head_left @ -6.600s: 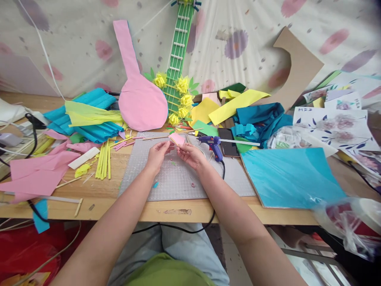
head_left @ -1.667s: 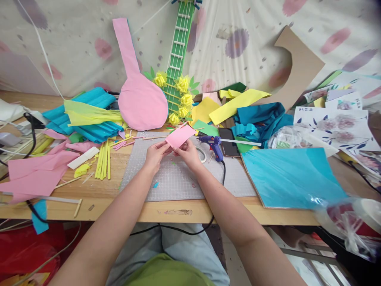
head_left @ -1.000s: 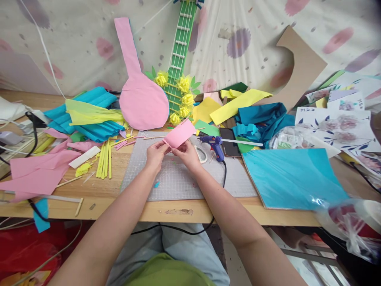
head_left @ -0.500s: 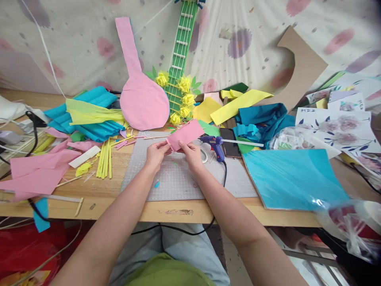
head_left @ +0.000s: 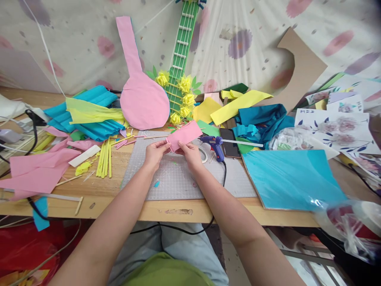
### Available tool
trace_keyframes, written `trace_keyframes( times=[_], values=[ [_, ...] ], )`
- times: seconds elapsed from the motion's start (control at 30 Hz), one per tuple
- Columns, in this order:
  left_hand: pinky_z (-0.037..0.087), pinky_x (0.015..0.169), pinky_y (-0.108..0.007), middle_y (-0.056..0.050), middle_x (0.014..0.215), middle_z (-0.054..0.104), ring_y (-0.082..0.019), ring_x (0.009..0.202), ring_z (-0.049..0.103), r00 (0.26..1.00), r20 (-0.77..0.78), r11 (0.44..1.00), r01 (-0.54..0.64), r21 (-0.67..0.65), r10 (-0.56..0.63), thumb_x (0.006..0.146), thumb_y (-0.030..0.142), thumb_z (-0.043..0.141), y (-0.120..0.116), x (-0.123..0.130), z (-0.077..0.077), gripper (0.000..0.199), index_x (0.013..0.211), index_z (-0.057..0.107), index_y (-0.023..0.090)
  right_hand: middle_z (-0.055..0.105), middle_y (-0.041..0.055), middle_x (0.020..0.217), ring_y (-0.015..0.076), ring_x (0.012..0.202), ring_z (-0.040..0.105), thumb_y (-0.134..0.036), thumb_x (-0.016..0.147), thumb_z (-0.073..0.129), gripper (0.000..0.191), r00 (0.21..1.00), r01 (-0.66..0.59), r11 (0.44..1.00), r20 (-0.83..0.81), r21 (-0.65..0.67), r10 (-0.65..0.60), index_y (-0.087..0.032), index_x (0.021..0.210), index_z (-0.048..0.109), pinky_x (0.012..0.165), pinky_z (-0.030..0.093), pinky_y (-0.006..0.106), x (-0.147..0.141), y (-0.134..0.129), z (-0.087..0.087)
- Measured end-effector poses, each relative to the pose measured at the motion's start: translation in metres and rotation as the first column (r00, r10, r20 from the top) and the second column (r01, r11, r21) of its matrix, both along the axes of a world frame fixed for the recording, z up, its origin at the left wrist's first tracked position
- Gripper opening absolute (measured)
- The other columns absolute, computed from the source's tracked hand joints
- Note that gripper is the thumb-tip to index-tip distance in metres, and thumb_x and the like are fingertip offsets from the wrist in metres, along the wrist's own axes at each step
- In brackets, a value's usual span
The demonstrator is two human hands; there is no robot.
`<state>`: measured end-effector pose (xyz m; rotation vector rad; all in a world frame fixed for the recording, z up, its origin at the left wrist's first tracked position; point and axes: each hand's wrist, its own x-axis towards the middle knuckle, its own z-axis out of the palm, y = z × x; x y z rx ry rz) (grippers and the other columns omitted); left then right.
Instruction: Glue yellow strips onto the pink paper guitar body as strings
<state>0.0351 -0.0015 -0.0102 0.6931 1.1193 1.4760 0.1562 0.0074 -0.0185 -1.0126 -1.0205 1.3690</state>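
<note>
Head view: pink paper [head_left: 188, 132] is leaning farther right.
Left hand [head_left: 155, 155]: I'm pinching its left end.
Right hand [head_left: 191, 155]: I'm now clamping its face, thumb uppermost, steadying it.

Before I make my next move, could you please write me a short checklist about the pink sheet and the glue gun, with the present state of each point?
1. Pink sheet in a two-handed grip: ok; left hand at its left end, right hand with thumb on its face.
2. Sheet clear of the glue gun: cannot tell; its right end appears beside the gun, depth unclear.
3. Glue gun cool: cannot tell; nothing visible shows its heat.
4. Glue stick loaded: ok; it sticks out of the gun's back.
5. Cord away from the right forearm: not ok; it passes beneath it in this view.
6. Cutting mat free of scraps: not ok; small bits lie there.
</note>
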Motion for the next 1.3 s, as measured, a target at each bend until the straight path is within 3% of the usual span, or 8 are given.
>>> trace_keyframes(
  times=[0.5,0.63,0.7,0.77,0.87,1.03,1.1,1.3],
  values=[
    [0.049,0.063,-0.028,0.000,0.061,0.062,-0.010,0.053,0.057,0.993,-0.116,0.993,0.012,0.117,0.002,0.055,0.022,0.072,0.000,0.001,0.001,0.022,0.071,0.060,0.011,0.065,0.0038,0.064,0.0144,0.062,0.059,-0.049,0.056,0.067,0.035,0.997,-0.075,0.996,0.026,0.054,0.074,-0.015,0.061,0.063,0.068,0.050,0.029,-0.001,-0.001,0.001],
    [0.049,0.063,-0.027,0.000,0.061,0.061,-0.009,0.054,0.057,0.996,-0.080,0.994,-0.018,0.108,0.027,0.055,0.021,0.071,0.003,-0.003,0.000,0.022,0.071,0.059,0.012,0.065,0.0043,0.069,0.0139,0.064,0.059,-0.052,0.063,0.059,0.037,0.960,-0.135,0.990,0.254,0.039,0.121,-0.015,0.068,0.064,0.064,0.047,0.027,0.008,0.003,0.004],
    [0.049,0.063,-0.027,0.001,0.061,0.061,-0.009,0.054,0.057,0.996,-0.057,0.993,-0.064,0.102,0.070,0.055,0.020,0.071,0.006,-0.007,-0.001,0.022,0.071,0.058,0.012,0.064,0.0031,0.067,0.0126,0.062,0.056,-0.048,0.064,0.059,0.033,0.837,-0.197,0.979,0.528,0.052,0.141,-0.016,0.068,0.064,0.060,0.044,0.024,0.022,0.002,0.015],
    [0.049,0.063,-0.027,0.001,0.061,0.060,-0.009,0.055,0.056,0.994,-0.029,0.990,-0.105,0.090,0.108,0.055,0.019,0.071,0.008,-0.011,-0.002,0.022,0.071,0.058,0.012,0.060,0.0016,0.059,0.0113,0.056,0.052,-0.046,0.066,0.058,0.031,0.618,-0.290,0.957,0.764,0.004,0.184,-0.015,0.060,0.062,0.053,0.039,0.023,0.046,-0.002,0.030],
    [0.048,0.064,-0.027,0.001,0.062,0.061,-0.009,0.055,0.057,0.993,-0.002,0.991,-0.117,0.067,0.118,0.056,0.018,0.070,0.009,-0.015,-0.002,0.021,0.071,0.057,0.012,0.057,0.0008,0.053,0.0101,0.050,0.049,-0.050,0.067,0.056,0.037,0.334,-0.420,0.885,0.872,-0.204,0.359,-0.016,0.055,0.058,0.049,0.035,0.022,0.091,-0.009,0.054],
    [0.048,0.066,-0.027,0.001,0.064,0.061,-0.009,0.056,0.057,0.998,-0.010,0.996,-0.065,0.056,0.066,0.055,0.020,0.072,0.007,-0.013,0.001,0.022,0.072,0.059,0.013,0.056,0.0030,0.054,0.0129,0.049,0.047,-0.063,0.060,0.057,0.045,0.043,-0.064,0.989,0.989,-0.136,0.139,-0.018,0.056,0.057,0.045,0.029,0.025,0.148,-0.008,0.066],
    [0.047,0.066,-0.027,0.000,0.063,0.061,-0.009,0.056,0.057,0.999,-0.025,0.998,-0.043,0.044,0.044,0.054,0.021,0.072,0.006,-0.012,0.001,0.024,0.072,0.060,0.013,0.060,0.0043,0.061,0.0155,0.054,0.050,-0.062,0.057,0.060,0.044,0.040,-0.018,0.998,0.997,-0.058,0.059,-0.019,0.064,0.059,0.047,0.031,0.026,0.153,-0.001,0.060],
    [0.048,0.067,-0.028,-0.001,0.064,0.064,-0.011,0.058,0.059,0.999,-0.054,1.000,0.010,0.027,-0.008,0.051,0.024,0.075,0.005,-0.012,-0.002,0.028,0.072,0.061,0.013,0.064,0.0084,0.070,0.0200,0.066,0.057,-0.055,0.061,0.061,0.043,0.314,0.031,0.999,0.949,0.021,-0.029,-0.015,0.075,0.065,0.055,0.039,0.028,0.137,0.019,0.022]
  ],
)
